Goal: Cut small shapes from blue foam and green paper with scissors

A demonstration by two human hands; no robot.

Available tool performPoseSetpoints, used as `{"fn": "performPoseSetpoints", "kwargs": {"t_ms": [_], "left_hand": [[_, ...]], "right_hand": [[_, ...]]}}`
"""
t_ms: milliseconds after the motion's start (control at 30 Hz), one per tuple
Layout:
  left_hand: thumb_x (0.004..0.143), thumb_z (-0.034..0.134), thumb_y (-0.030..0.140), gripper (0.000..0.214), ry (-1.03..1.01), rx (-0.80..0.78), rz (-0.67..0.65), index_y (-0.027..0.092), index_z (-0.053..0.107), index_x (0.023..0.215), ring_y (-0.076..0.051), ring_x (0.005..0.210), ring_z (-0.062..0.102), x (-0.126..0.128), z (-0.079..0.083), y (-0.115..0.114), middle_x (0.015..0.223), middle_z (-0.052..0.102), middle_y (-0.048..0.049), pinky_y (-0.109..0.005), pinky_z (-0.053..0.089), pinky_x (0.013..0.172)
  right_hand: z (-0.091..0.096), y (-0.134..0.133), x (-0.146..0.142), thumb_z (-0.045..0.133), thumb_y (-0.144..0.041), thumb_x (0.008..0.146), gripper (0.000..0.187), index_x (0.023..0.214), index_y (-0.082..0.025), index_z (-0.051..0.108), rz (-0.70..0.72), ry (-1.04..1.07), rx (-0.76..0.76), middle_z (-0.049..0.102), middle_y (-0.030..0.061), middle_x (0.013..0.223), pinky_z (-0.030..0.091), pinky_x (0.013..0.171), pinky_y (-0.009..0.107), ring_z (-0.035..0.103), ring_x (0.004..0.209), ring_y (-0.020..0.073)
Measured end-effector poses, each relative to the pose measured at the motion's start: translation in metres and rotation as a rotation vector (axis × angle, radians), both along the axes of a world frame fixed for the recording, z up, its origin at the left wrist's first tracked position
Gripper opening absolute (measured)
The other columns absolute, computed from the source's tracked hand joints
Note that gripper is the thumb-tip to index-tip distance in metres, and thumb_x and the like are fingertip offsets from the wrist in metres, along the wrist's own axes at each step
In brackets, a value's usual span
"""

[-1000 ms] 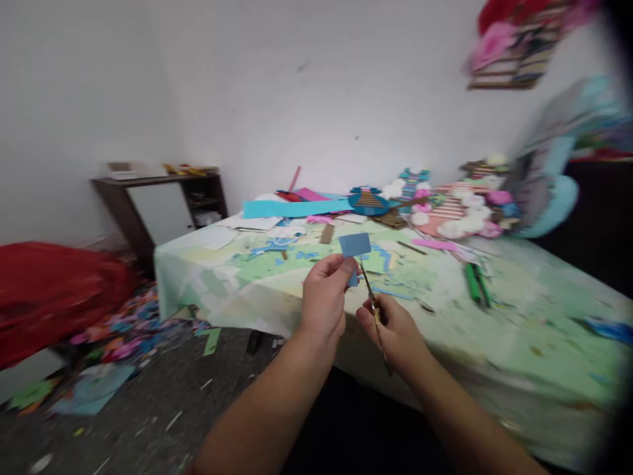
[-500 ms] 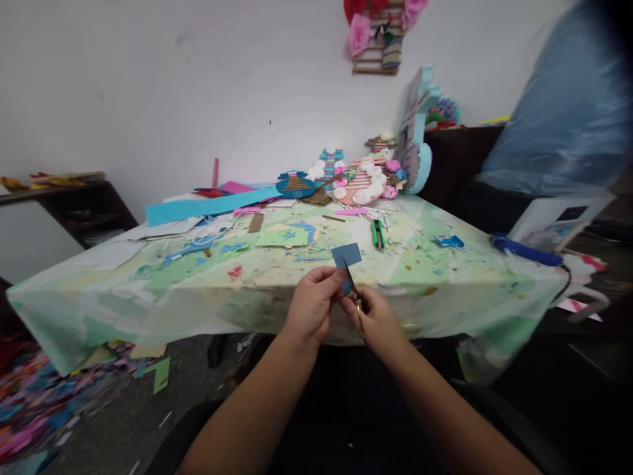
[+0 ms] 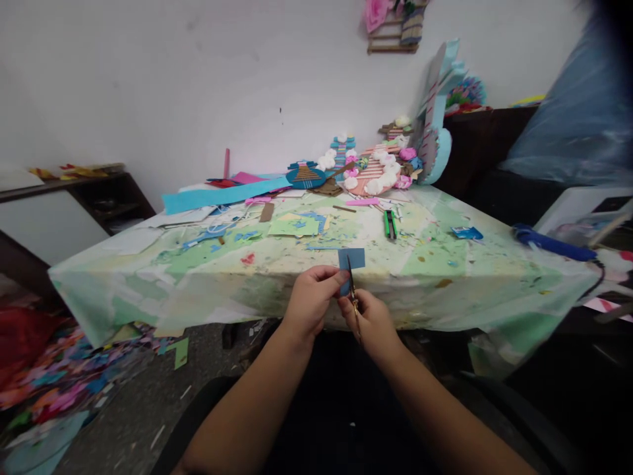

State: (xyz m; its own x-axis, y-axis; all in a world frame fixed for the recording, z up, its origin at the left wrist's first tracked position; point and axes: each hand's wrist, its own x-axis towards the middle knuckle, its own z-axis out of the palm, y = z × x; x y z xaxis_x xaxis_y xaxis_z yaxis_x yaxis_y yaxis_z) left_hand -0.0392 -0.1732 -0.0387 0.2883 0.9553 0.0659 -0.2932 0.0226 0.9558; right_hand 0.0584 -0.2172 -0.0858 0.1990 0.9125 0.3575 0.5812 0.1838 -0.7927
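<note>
Above the table's front edge, my left hand (image 3: 312,297) pinches a small piece of blue paper (image 3: 355,257) by its lower left part. My right hand (image 3: 372,320) is closed round a pair of scissors (image 3: 354,298) with gold-coloured handles and dark blades. The blades point upward and lie across the paper, close to my left fingertips. How deep the cut runs I cannot make out. Behind my hands, a thin blue strip (image 3: 327,248) and a pale green sheet with blue scraps (image 3: 295,227) lie on the stained tablecloth (image 3: 395,290).
A green-and-black utility knife (image 3: 390,225) lies beyond my hands. At the right are a blue packet (image 3: 467,233) and a blue glue gun (image 3: 551,243). Craft figures (image 3: 378,173) and a long blue strip (image 3: 222,196) line the wall side. Paper scraps (image 3: 64,376) cover the floor at left.
The blue paper has turned a little, its top edge now nearly level, and the scissors stand more upright. My view has shifted slightly left and down. Both hands keep their holds.
</note>
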Motion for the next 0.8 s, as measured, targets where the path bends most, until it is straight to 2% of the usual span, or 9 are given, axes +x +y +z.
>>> {"fn": "performPoseSetpoints", "kwargs": {"t_ms": [167,367,800], "left_hand": [[0.054,0.065,0.023,0.014,0.016,0.020,0.013,0.011,0.058,0.055,-0.004,0.044,0.040,-0.008,0.000,-0.005,0.047,0.050,0.0024,-0.017,0.030,0.044],[0.055,0.066,0.027,0.018,-0.070,-0.028,0.053,0.012,0.057,0.060,-0.005,0.045,0.041,-0.011,-0.001,-0.009,0.049,0.050,0.0027,-0.019,0.031,0.047],[0.054,0.066,0.027,0.018,-0.030,-0.011,0.005,0.012,0.056,0.057,-0.005,0.044,0.039,-0.007,0.004,-0.017,0.047,0.049,0.0031,-0.019,0.029,0.046]], "right_hand": [[-0.004,-0.005,-0.008,0.041,-0.046,0.075,0.032,0.064,-0.016,0.048,-0.013,-0.043,0.013,0.048,-0.0003,0.054,0.029,0.046,0.020,0.042,0.049,0.0099],[-0.009,-0.014,-0.011,0.041,-0.047,0.074,0.034,0.062,-0.016,0.048,0.005,-0.076,0.011,0.048,-0.0002,0.052,0.029,0.045,0.021,0.042,0.047,0.0103],[-0.014,-0.025,-0.005,0.039,-0.053,0.072,0.039,0.061,-0.016,0.046,0.050,0.014,-0.007,0.047,0.0005,0.052,0.030,0.044,0.021,0.041,0.047,0.0107]]}}
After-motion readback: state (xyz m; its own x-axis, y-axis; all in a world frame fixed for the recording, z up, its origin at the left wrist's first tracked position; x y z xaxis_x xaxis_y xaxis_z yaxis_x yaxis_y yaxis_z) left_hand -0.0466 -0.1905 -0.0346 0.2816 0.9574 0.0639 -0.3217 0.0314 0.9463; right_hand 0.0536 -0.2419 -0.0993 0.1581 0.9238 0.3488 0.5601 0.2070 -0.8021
